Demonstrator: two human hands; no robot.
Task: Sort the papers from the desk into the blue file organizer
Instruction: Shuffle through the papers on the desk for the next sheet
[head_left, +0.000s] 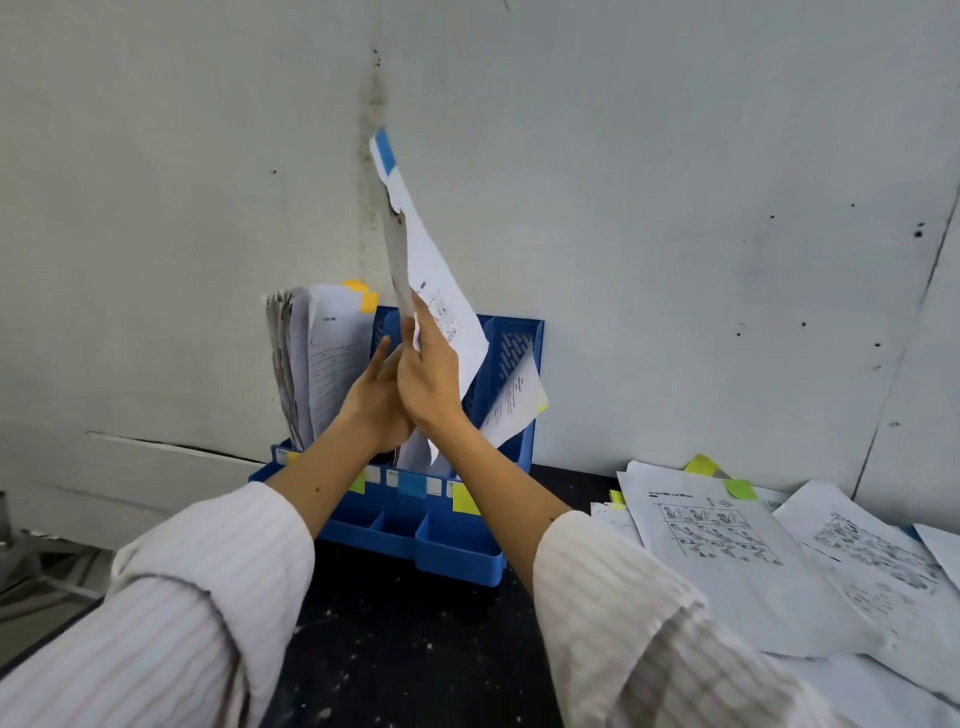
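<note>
A blue file organizer (511, 343) stands against the wall on the dark desk. Its left slot holds a thick stack of papers with orange tabs (317, 358); a sheet with a yellow tab (514, 400) leans out of the right slot. My right hand (428, 379) grips a tall bundle of papers with a blue tab (415, 244), upright over the middle slot, its lower edge inside the organizer. My left hand (371, 400) rests against the bundle's left side, fingers mostly straight, partly hidden behind my right hand.
Loose printed sheets with green and yellow tabs (727, 551) are spread over the desk at the right. Coloured labels (413, 486) mark the organizer's front trays. The dark desk (395, 644) lies in front; its left edge drops off to metal bars.
</note>
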